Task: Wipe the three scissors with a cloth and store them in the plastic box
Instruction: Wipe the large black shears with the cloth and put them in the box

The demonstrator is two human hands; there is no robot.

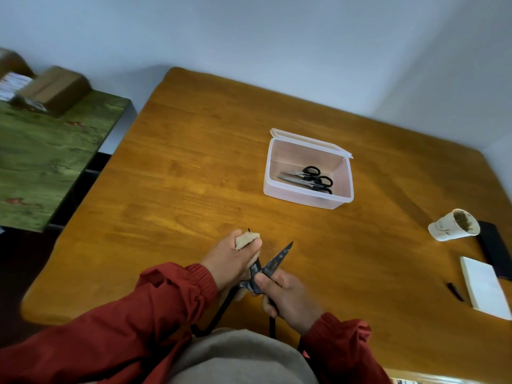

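— Nearest the camera?
— Grey top (235,356) at the bottom edge, then two red sleeves (155,306) reaching forward over a wooden table (171,173).
— And the hands?
— Left hand (230,261) curled round a beige cloth (245,240), thumb and fingers pinching it onto one blade of large dark scissors (274,262); blade tip poking out past the cloth. Right hand (288,296) wrapped round the scissors at the pivot and the right handle, fingers closed tight.
— Blades together or apart?
— Apart, in a V opening away from the body; bare blade pointing forward and to the right, long handles running back toward the lap.
— Box position?
— Plastic box (304,195) farther out on the table, forward and to the right of both hands, well apart from them, lid tipped back. Two small black-handled scissors (310,177) already inside, lying side by side, blades to the left.
— Stage of the job?
— Probably wiping the third and last pair; storing not yet done.
— Which hand for that?
— Right hand nearer the box and already gripping the handle, so likely that one. Bare blade aimed roughly boxward; probably needs closing, then laying flat beside the others.
— Anything else?
— Paper cup (451,225), white notepad (483,286) and dark pen (455,291) near the right edge.
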